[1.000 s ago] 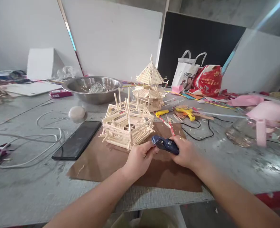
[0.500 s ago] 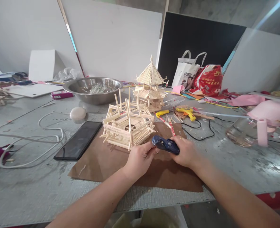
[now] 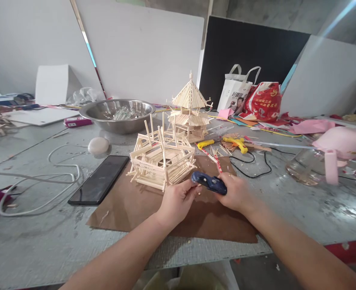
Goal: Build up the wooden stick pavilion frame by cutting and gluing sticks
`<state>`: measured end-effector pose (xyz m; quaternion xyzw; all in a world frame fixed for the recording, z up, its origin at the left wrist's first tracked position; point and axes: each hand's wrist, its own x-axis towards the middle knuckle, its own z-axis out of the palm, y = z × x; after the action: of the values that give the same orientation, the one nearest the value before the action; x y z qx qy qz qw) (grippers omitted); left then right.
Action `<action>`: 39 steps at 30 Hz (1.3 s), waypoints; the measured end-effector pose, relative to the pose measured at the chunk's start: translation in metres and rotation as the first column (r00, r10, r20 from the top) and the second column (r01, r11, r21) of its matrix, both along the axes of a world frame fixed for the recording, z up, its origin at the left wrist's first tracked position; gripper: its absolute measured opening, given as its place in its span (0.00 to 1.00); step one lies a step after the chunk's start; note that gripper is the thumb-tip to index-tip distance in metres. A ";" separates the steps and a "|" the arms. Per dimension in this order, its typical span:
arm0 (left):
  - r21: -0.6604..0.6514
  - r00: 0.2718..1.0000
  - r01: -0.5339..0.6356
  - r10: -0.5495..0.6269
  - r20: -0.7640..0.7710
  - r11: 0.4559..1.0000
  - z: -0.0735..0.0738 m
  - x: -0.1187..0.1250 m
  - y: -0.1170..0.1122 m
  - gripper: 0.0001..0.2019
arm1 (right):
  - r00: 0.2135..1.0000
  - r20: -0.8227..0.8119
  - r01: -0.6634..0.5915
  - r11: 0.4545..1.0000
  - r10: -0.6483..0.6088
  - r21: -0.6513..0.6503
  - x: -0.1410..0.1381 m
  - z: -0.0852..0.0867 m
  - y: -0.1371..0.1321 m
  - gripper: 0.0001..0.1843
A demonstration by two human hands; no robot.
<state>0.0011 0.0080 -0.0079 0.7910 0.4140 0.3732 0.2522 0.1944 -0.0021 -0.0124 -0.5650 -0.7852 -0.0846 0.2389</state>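
My right hand [image 3: 233, 190] is wrapped round a pair of dark blue cutters [image 3: 209, 182], whose head points left. At that head my left hand [image 3: 178, 201] is closed in a pinch. What sits between its fingertips is too small or hidden to make out. A tiny pale wooden bit [image 3: 199, 193] shows just below the cutters. Beyond my left hand, a many-sided frame of wooden sticks [image 3: 162, 161] with upright posts rests on a brown board [image 3: 129, 213]. Behind it rises a tiered stick pavilion [image 3: 190, 106] with a pointed roof.
Left of the board lie a black phone [image 3: 101, 179], a white round object [image 3: 98, 146] and a looped white cable [image 3: 75, 173]. A metal basin [image 3: 120, 117] stands behind. To the right are yellow-handled glue guns [image 3: 236, 143], loose sticks and a pink-lidded jug [image 3: 307, 165].
A tiny wooden bit now shows below the cutters' head. My hands keep nearly the same pose, and the whole view has shifted slightly.
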 end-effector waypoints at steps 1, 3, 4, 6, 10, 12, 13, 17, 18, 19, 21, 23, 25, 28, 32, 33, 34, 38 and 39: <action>-0.009 1.000 -0.004 0.004 0.002 1.000 0.000 0.000 0.000 0.09 | 1.000 0.006 0.014 1.000 -0.014 0.012 0.000 0.000 0.000 0.10; -0.032 1.000 -0.011 0.011 0.009 0.999 0.001 0.000 -0.001 0.09 | 0.999 0.003 0.048 0.998 -0.048 0.032 0.000 0.002 0.000 0.10; -0.046 1.000 -0.010 0.011 0.015 0.999 0.001 0.000 -0.001 0.09 | 0.997 0.002 0.072 0.996 -0.073 0.042 0.001 0.002 0.001 0.11; -0.080 1.000 0.004 -0.001 0.030 0.997 0.002 0.000 -0.001 0.09 | 0.993 0.010 0.121 0.991 -0.122 0.061 0.001 0.004 0.003 0.15; -0.172 0.995 0.062 -0.048 0.083 0.983 0.005 0.001 -0.002 0.12 | 0.995 0.009 0.100 0.992 -0.101 0.073 0.005 0.004 0.008 0.20; -0.222 0.989 0.106 -0.080 0.121 0.969 0.008 0.002 -0.002 0.13 | 0.998 -0.014 0.062 0.995 -0.061 0.074 0.007 0.004 0.010 0.21; -0.243 0.986 0.125 -0.093 0.141 0.962 0.009 0.002 -0.002 0.14 | 0.999 -0.021 0.046 0.996 -0.045 0.073 0.008 0.005 0.011 0.22; -0.262 0.978 0.139 -0.090 0.189 0.955 0.014 0.002 -0.004 0.14 | 1.000 -0.013 0.025 0.999 -0.025 0.043 0.011 0.008 0.013 0.23; -0.251 0.978 0.131 -0.084 0.191 0.959 0.015 0.001 -0.005 0.14 | 1.000 -0.002 0.027 0.999 -0.027 0.026 0.012 0.009 0.013 0.24; -0.235 0.978 0.121 -0.076 0.192 0.964 0.016 0.001 -0.006 0.14 | 1.000 0.010 0.027 1.000 -0.027 0.005 0.013 0.009 0.014 0.26; -0.199 0.980 0.101 -0.063 0.188 0.975 0.018 -0.001 -0.009 0.12 | 0.999 0.045 0.014 0.999 -0.012 -0.038 0.014 0.009 0.015 0.29; -0.168 0.982 0.080 -0.048 0.184 0.983 0.020 -0.002 -0.012 0.11 | 0.996 0.087 0.001 0.998 0.005 -0.070 0.015 0.008 0.017 0.32; -0.121 0.985 0.059 -0.038 0.170 0.991 0.025 -0.003 -0.015 0.10 | 0.991 0.131 0.009 0.995 0.003 -0.095 0.015 0.005 0.018 0.35; 0.003 0.993 0.027 -0.027 0.116 1.000 0.035 -0.004 -0.022 0.08 | 0.983 0.183 0.031 0.991 -0.007 -0.132 0.014 -0.002 0.019 0.37; 0.203 1.000 -0.028 0.030 -0.005 0.979 0.052 -0.012 -0.029 0.07 | 0.975 0.219 -0.006 0.990 0.037 -0.140 0.015 -0.013 0.020 0.37; 0.258 0.998 -0.039 0.051 -0.042 0.965 0.056 -0.015 -0.030 0.07 | 0.976 0.212 -0.017 0.992 0.044 -0.128 0.015 -0.013 0.020 0.35; 0.312 0.994 -0.050 0.079 -0.080 0.949 0.059 -0.018 -0.030 0.07 | 0.979 0.196 -0.030 0.994 0.050 -0.104 0.015 -0.011 0.019 0.33; 0.477 0.951 -0.103 0.227 -0.210 0.873 0.073 -0.029 -0.023 0.08 | 0.984 0.059 -0.174 0.973 0.166 0.153 0.007 0.019 0.009 0.13; 0.503 0.936 -0.114 0.263 -0.235 0.857 0.076 -0.031 -0.019 0.09 | 0.979 0.026 -0.201 0.953 0.201 0.229 0.003 0.030 0.005 0.09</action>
<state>-0.0300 -0.0115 0.0683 0.8304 0.4174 0.3649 -0.0555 0.1971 0.0029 0.0176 -0.4506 -0.8238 -0.1508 0.3091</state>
